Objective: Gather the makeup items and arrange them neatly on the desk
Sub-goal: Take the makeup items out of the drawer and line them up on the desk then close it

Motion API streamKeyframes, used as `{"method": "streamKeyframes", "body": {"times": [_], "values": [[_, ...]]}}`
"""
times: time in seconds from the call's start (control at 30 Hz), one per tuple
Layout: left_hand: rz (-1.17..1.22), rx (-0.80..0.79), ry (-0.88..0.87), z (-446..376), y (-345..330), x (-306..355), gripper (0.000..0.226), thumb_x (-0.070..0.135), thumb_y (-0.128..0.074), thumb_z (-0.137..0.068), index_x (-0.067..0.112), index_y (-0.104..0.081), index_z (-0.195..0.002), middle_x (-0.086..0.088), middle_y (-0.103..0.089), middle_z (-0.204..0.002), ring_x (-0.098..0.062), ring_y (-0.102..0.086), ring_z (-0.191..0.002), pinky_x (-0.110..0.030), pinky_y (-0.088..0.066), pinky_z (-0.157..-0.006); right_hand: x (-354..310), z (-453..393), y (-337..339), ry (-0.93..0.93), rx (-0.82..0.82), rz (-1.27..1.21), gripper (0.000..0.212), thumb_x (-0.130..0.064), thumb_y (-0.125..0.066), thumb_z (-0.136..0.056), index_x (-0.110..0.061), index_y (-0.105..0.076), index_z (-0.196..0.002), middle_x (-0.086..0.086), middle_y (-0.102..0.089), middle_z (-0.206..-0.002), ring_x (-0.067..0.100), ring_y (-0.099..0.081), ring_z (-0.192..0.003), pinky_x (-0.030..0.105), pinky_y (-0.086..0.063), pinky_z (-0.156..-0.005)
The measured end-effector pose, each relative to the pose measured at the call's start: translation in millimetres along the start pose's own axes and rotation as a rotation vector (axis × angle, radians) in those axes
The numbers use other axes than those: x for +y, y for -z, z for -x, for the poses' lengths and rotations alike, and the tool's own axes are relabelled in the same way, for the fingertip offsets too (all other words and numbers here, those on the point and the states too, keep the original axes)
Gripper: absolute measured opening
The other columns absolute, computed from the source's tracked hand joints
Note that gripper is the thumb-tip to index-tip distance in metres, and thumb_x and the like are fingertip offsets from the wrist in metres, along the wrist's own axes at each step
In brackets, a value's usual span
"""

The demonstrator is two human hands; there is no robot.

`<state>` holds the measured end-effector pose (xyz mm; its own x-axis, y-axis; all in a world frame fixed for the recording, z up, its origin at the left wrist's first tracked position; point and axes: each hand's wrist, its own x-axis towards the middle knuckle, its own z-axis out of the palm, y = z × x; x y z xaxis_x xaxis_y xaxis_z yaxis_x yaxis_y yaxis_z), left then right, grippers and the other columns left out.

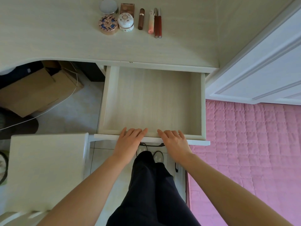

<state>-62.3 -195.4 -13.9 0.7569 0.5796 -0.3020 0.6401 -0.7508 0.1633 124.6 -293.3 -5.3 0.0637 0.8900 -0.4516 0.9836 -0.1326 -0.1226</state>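
Closest to the cam: dark trousers and shoes on the tile floor, w/ a pale stool [45,170] on the left and a pink quilted bed cover [247,152] on the right.

Both hands sit on the drawer [153,101] front edge. Left hand [129,141] has fingers straight and close together, laid flat over the front panel, holding nothing. Right hand [175,141] same deal: fingers extended, resting on the edge, nothing pinched. Drawer is pulled out a long way and the part I can see has nothing in it.

Past that, the desk [48,38] top has the makeup lined up near the far edge: a round white item [108,5], a small brown compact [127,8], a patterned round tin [108,24], a white floral jar [125,22], then a brown tube [141,19], a pink tube [151,22] and two red tubes [158,24] lying side by side, touching. Looks basically done imo, probs just closing the drawer left.

What could go wrong: shove the drawer in hard and the jolt might roll the tubes out of line, since they're round and lying flat. Also fingertips curl over the inner lip, so they could get nipped under the desk edge if not pulled back in time. Uneven push from one hand could make it bind on the runners too.
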Motion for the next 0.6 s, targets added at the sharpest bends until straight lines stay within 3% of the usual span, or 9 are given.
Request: {"method": "streamKeyframes", "body": {"times": [0.07, 0.13, 0.33, 0.6], "values": [[-0.004, 0.025, -0.024, -1, 2, -3, 0.076, 0.001, -0.082, -0.061, 0.019, -0.056, -0.130, 0.002, -0.065, -0.111, -0.024, -0.063, -0.098, -0.049, -0.047, -0.097, 2, -1, -1, -0.013, 0.019, 0.031, 0.088, -0.005, -0.087, -0.043, -0.016, -0.057, -0.125, 0.005, -0.068, -0.097, 0.028, -0.066, -0.080, 0.047, -0.054, -0.079], [-0.015, 0.043, -0.052, -2, 2, -8, 0.076, 0.003, -0.084, -0.060, 0.021, -0.057, -0.128, 0.005, -0.066, -0.110, -0.022, -0.064, -0.095, -0.047, -0.050, -0.093, 3, -2, 2, -0.009, 0.009, 0.033, 0.087, -0.009, -0.088, -0.046, -0.017, -0.056, -0.126, 0.003, -0.068, -0.097, 0.026, -0.065, -0.078, 0.042, -0.054, -0.075], [-0.016, 0.089, -0.082, -3, 5, -14, 0.074, 0.006, -0.086, -0.058, 0.021, -0.059, -0.126, 0.005, -0.066, -0.110, -0.021, -0.064, -0.093, -0.042, -0.052, -0.088, 3, -4, 11, 0.058, -0.004, 0.011, 0.079, -0.006, -0.070, -0.076, -0.017, -0.030, -0.144, 0.006, -0.055, -0.125, 0.029, -0.056, -0.106, 0.044, -0.044, -0.094], [0.002, 0.120, -0.089, -20, 13, -21, 0.074, 0.005, -0.086, -0.057, 0.021, -0.060, -0.125, 0.006, -0.066, -0.110, -0.020, -0.064, -0.092, -0.040, -0.052, -0.087, 11, -20, 21, 0.047, 0.001, 0.009, 0.074, -0.004, -0.065, -0.079, -0.017, -0.032, -0.143, 0.007, -0.056, -0.125, 0.030, -0.057, -0.105, 0.044, -0.044, -0.093]]}}
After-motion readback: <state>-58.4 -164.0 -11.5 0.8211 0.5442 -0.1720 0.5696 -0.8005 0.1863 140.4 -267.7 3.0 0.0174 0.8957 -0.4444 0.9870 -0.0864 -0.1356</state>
